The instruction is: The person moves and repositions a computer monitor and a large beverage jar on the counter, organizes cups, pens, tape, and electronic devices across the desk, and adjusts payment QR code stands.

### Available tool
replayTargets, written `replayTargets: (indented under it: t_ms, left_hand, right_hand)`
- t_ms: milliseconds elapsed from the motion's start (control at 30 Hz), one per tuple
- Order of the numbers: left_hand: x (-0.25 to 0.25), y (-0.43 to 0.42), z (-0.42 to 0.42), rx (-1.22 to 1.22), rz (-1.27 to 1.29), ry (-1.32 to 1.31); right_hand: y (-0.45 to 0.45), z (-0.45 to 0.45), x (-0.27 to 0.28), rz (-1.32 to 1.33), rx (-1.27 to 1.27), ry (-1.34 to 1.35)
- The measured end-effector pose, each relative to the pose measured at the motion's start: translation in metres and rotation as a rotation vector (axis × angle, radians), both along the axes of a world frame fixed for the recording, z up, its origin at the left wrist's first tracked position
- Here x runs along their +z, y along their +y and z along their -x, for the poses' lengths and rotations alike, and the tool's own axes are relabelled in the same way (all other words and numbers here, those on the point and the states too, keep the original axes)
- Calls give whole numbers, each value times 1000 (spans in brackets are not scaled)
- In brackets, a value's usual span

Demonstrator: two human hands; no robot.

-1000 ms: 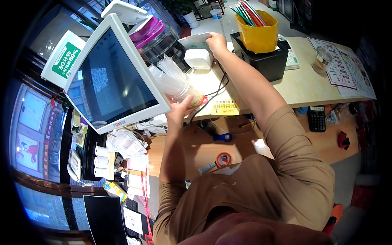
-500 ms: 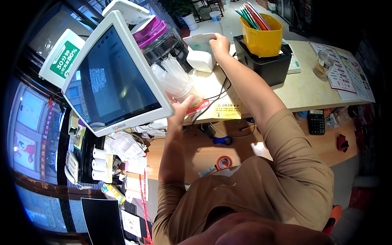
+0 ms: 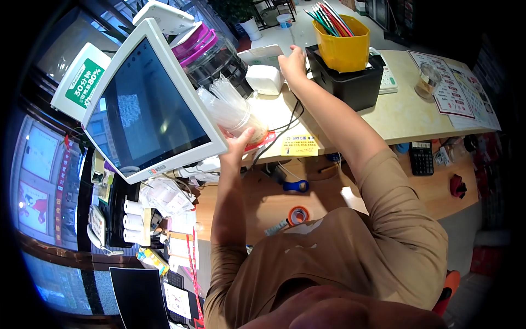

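The left hand's [image 3: 235, 145] thumb lies against a clear container [image 3: 249, 127] packed with plastic-wrapped items; its other fingers are hidden, so how firmly they grip cannot be told. The container is just beside the right edge of the white-framed screen [image 3: 150, 109].

The right hand [image 3: 292, 61], farther to the right of the screen, has bent fingers at the end of a pale upright panel [image 3: 262, 55]; whether they pinch it cannot be told. Between the panel and the container, to the screen's right, sits a rounded white box [image 3: 264, 80]. A jar with a purple lid [image 3: 196, 45] stands behind the screen's upper right edge.

Well to the right of the screen, a yellow tub [image 3: 344, 52] of pencils [image 3: 333, 21] rests on a black box [image 3: 350, 82]. Below and right of the screen lie a yellow card [image 3: 299, 145] and, lower, an orange tape roll [image 3: 306, 215]. White paper rolls [image 3: 132, 222] stand below the screen.
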State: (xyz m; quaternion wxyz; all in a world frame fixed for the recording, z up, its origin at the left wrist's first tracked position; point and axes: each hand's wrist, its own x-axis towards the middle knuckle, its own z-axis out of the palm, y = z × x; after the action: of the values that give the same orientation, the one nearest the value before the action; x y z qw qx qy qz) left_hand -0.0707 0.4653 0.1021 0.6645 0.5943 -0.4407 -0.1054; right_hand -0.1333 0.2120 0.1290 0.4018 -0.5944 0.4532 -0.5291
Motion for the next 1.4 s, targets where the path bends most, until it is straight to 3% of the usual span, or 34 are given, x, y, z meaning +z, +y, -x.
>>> replayTargets:
  t_ms: [167, 300, 400, 667, 1400]
  left_hand:
    - [8, 9, 4, -16, -15, -20]
    - [5, 10, 4, -21, -20, -10]
    - [6, 12, 8, -5, -46, -5]
    - [13, 19, 14, -15, -39, -33]
    - [18, 9, 11, -47, 12, -42]
  right_hand:
    - [28, 18, -6, 102, 29, -38]
    - [37, 20, -5, 206, 274, 425]
    - [39, 22, -1, 196, 397, 622]
    - [9, 6, 5, 389, 369, 547]
    - [1, 3, -23, 249, 245, 433]
